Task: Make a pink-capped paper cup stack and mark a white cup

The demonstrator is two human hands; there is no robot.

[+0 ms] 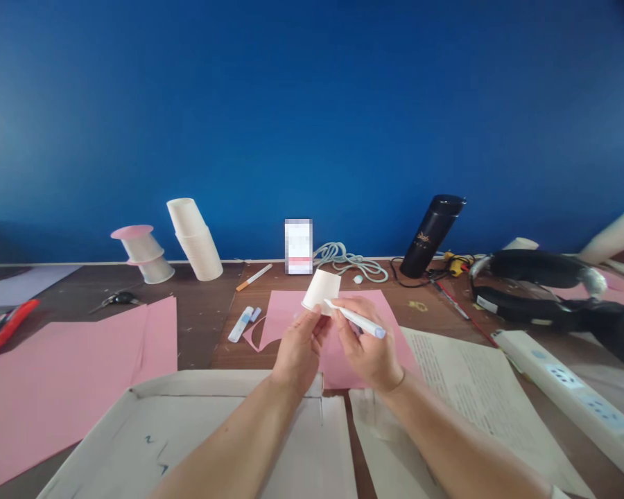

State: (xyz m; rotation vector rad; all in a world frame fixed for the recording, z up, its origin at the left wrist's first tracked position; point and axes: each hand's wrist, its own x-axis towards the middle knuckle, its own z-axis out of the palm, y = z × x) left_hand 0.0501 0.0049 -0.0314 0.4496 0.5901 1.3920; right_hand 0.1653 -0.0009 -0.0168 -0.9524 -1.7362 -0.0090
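Centrally, the left hand (297,346) is pinching a paper cup (321,291) while the right hand (367,346) is gripping a pen (354,319); squeezing risks crumpling the cup.

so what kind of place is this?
Probably a craft desk at home or in a studio. Pink paper sheets, a stack of paper cups and scissors lie on it; the left hand holds a paper cup, the right hand a pen.

Bare forearms, no sleeves; thin bracelet (398,380) on the right wrist
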